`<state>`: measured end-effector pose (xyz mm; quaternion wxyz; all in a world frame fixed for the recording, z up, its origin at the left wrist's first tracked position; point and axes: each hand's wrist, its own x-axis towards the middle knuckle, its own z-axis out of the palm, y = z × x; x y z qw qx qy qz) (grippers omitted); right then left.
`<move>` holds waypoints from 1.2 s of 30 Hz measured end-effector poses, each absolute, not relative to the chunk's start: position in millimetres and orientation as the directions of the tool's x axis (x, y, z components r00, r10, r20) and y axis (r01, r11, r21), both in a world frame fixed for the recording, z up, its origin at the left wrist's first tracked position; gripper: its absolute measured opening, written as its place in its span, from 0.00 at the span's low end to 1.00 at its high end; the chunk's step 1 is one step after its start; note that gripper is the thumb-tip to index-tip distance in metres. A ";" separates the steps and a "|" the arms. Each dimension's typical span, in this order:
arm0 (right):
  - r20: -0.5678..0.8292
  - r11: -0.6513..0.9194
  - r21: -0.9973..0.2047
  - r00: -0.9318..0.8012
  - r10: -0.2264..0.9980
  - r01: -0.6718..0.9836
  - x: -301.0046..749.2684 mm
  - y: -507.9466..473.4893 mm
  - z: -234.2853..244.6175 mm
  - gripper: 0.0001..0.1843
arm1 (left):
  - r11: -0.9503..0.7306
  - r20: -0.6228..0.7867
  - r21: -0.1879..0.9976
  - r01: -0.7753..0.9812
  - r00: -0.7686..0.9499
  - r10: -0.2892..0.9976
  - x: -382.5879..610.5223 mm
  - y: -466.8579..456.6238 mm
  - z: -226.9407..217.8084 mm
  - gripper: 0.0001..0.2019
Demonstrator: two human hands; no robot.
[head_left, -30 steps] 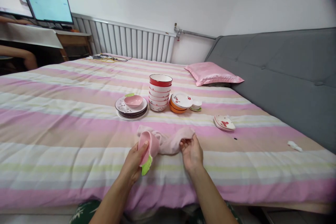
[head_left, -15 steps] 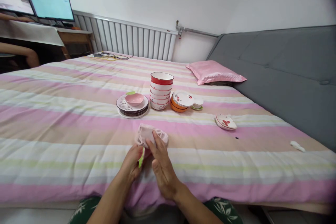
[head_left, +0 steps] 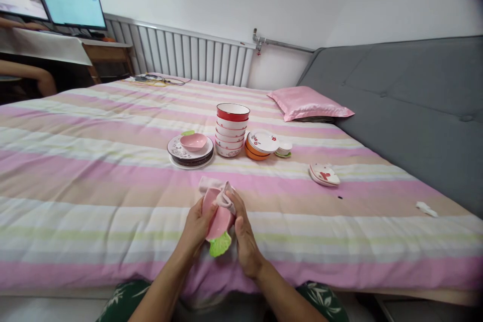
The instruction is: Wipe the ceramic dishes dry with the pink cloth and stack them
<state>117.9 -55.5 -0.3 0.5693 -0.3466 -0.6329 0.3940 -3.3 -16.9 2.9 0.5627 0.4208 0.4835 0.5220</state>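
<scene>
My left hand (head_left: 196, 226) grips a small pink peach-shaped dish (head_left: 218, 217) with a green leaf handle, tilted so its inside faces me. My right hand (head_left: 243, 234) presses a pale pink cloth (head_left: 222, 193) against the dish's upper rim, fingers closed on the cloth. Both hands hover just above the near part of the striped bedsheet (head_left: 113, 181).
Farther back on the bed stand a plate stack (head_left: 190, 156) topped by another pink dish, a tower of red-and-white bowls (head_left: 231, 131), orange bowls with a floral plate (head_left: 260, 145), and a small floral dish (head_left: 323, 175). A pink pillow (head_left: 309, 104), grey headboard and radiator lie behind. A person sits at the desk far left.
The cloth was first stretched out sideways, then bunched over the dish. Now the dish is turned up to face me and the right hand rubs the cloth at its rim.
</scene>
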 end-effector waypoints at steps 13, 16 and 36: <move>0.197 0.146 -0.974 -0.337 0.920 -0.172 136.8 -42.5 11.4 0.29 | -0.131 0.046 0.936 0.327 0.254 0.966 -27.4 -10.7 1.3 0.13; 0.150 0.108 -0.985 -0.348 0.925 -0.137 138.4 -39.6 10.9 0.34 | -0.097 0.002 0.947 0.307 0.296 0.955 -26.2 -12.2 4.9 0.11; 0.053 0.193 -0.944 0.457 0.888 -0.267 126.5 -29.1 -17.8 0.33 | 0.274 -0.232 0.937 -0.217 0.201 0.952 11.0 -35.7 19.5 0.22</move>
